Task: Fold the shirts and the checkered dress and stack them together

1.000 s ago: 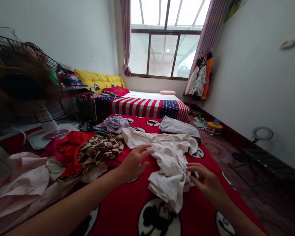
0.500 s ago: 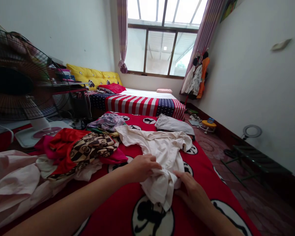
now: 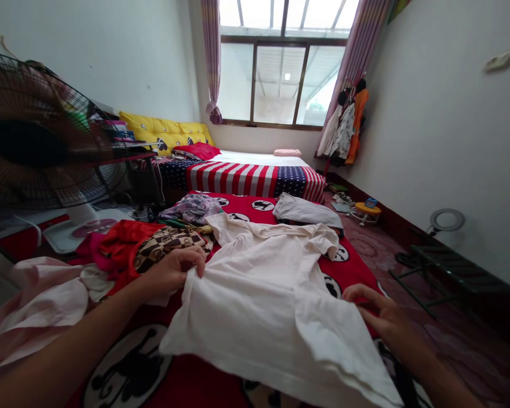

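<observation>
A white T-shirt (image 3: 255,294) lies on the red blanket (image 3: 204,385), its sleeves at the far side and its loose hem towards me. On its left side, the fingers of my left hand (image 3: 174,275) are closed in a pinch on the fabric, lifting it a little. My right hand (image 3: 380,314) is at the shirt's right edge, thumb and fingers drawn together on the cloth there; the exact grip is partly hidden. Left of the shirt is a pile of clothes with a brown checked cloth (image 3: 165,243) and a red cloth (image 3: 131,241).
A folded grey garment (image 3: 306,209) and a bunched patterned cloth (image 3: 193,208) lie beyond the shirt. Pale pink fabric (image 3: 46,306) is at the left, near a standing fan (image 3: 38,136). On the right are a dark folding stool (image 3: 459,266) and a ring light (image 3: 446,220).
The shirt's bunched lower part has been spread wide towards me. My left hand has moved left and my right hand right, so they are farther apart.
</observation>
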Demonstrator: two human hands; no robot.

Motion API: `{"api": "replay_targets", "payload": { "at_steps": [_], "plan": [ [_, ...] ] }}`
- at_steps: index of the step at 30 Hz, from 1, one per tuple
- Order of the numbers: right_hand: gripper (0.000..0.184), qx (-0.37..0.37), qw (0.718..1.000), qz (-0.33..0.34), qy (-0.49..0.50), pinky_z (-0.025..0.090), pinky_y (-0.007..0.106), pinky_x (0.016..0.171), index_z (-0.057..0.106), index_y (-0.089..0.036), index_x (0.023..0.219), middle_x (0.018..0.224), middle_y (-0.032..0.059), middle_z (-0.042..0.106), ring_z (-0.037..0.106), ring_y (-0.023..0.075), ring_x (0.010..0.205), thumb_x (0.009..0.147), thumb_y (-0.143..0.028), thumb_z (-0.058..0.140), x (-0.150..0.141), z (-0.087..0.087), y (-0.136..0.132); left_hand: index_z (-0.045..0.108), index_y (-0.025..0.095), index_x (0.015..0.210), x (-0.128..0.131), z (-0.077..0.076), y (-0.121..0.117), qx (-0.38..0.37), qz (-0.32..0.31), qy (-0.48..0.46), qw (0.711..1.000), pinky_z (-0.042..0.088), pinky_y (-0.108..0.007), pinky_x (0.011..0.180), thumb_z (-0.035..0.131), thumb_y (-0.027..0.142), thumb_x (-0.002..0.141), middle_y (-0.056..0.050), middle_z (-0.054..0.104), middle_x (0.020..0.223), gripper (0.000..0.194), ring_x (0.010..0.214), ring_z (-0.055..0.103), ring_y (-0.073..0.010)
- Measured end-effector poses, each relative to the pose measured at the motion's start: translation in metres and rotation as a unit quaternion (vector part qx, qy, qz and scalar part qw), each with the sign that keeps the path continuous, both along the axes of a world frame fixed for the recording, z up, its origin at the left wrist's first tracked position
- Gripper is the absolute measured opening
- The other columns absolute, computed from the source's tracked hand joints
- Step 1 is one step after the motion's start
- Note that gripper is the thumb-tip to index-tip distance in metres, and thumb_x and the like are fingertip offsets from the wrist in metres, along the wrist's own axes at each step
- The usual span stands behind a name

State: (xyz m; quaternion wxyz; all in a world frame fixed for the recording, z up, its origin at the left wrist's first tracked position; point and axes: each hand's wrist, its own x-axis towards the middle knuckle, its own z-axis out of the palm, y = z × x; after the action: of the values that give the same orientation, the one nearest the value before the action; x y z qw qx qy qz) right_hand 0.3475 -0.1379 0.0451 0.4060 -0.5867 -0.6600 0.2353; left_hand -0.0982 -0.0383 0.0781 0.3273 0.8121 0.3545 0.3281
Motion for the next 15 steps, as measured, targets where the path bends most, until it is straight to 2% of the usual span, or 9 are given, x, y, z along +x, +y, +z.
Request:
{"api": "replay_targets", "payload": {
  "at_steps": [2,5,7,9,11,12,14,15],
  "plan": [
    [0.008,-0.001,0.999,-0.022,-0.037,0.05,0.029,0.075,0.061,-0.021,0.072,0.092,0.0064,0.069,0.063,0.0225,0.091,0.072,-0.026,0.056,0.0,-0.011,-0.005,0.069,0.018,0.067,-0.001,-0.005,-0.008,0.01,-0.006,0.114,0.993,0.047,-0.027,0.08,0.05,0.007,0.069,-0.004,0.06,0.088,0.022,0.085,0.058,-0.0174],
    [0.012,0.046,0.994,-0.071,-0.071,0.048,0.028,0.073,0.062,-0.021,0.082,0.099,0.0064,0.066,0.062,0.0213,0.092,0.077,-0.025,0.052,-0.012,-0.016,-0.018,0.072,0.019,0.071,0.006,-0.009,-0.02,0.074,0.045,0.219,0.972,0.045,-0.032,0.089,0.041,0.002,0.07,-0.006,0.063,0.1,0.036,0.097,0.059,-0.0202],
    [0.014,0.048,0.993,-0.049,-0.093,0.047,0.027,0.068,0.06,-0.022,0.088,0.094,0.0053,0.065,0.061,0.0186,0.082,0.083,-0.03,0.05,-0.033,-0.013,-0.029,0.071,0.02,0.079,0.02,-0.012,-0.03,0.107,0.069,0.225,0.966,0.044,-0.032,0.092,0.039,0.003,0.076,-0.007,0.064,0.105,0.036,0.1,0.059,-0.0202],
    [0.014,0.013,0.992,0.012,-0.128,0.046,0.027,0.066,0.059,-0.023,0.091,0.087,0.0034,0.064,0.059,0.0164,0.073,0.086,-0.032,0.049,-0.06,-0.01,-0.04,0.07,0.021,0.097,0.039,-0.019,-0.041,0.113,0.052,0.215,0.969,0.044,-0.031,0.094,0.04,0.008,0.083,-0.007,0.063,0.114,0.035,0.103,0.059,-0.0191],
    [0.016,-0.028,0.981,0.068,-0.178,0.044,0.028,0.068,0.058,-0.024,0.096,0.088,0.0021,0.063,0.058,0.0168,0.074,0.082,-0.032,0.057,-0.089,-0.011,-0.048,0.061,0.022,0.12,0.059,-0.031,-0.052,0.099,-0.002,0.229,0.968,0.042,-0.034,0.099,0.046,0.018,0.087,-0.009,0.054,0.132,0.037,0.116,0.055,-0.0218],
    [0.023,-0.042,0.974,0.08,-0.206,0.043,0.029,0.069,0.058,-0.025,0.098,0.091,0.0021,0.063,0.058,0.0181,0.078,0.077,-0.032,0.062,-0.101,-0.013,-0.051,0.053,0.024,0.131,0.067,-0.038,-0.058,0.095,-0.035,0.248,0.963,0.039,-0.039,0.104,0.051,0.025,0.087,-0.011,0.046,0.141,0.043,0.125,0.048,-0.0255],
    [0.031,-0.056,0.962,0.072,-0.258,0.041,0.03,0.07,0.058,-0.025,0.096,0.096,0.0022,0.062,0.058,0.0212,0.083,0.068,-0.032,0.07,-0.118,-0.02,-0.052,0.038,0.027,0.143,0.079,-0.054,-0.066,0.102,-0.077,0.29,0.948,0.027,-0.05,0.11,0.057,0.039,0.086,-0.013,0.027,0.153,0.06,0.138,0.029,-0.0323],
    [0.027,-0.056,0.958,0.063,-0.275,0.04,0.03,0.069,0.058,-0.024,0.092,0.096,0.0022,0.062,0.057,0.0216,0.084,0.068,-0.031,0.07,-0.123,-0.024,-0.051,0.034,0.028,0.145,0.082,-0.061,-0.069,0.111,-0.083,0.305,0.942,0.021,-0.055,0.111,0.055,0.045,0.087,-0.013,0.021,0.155,0.064,0.141,0.021,-0.0338]
  ]
}}
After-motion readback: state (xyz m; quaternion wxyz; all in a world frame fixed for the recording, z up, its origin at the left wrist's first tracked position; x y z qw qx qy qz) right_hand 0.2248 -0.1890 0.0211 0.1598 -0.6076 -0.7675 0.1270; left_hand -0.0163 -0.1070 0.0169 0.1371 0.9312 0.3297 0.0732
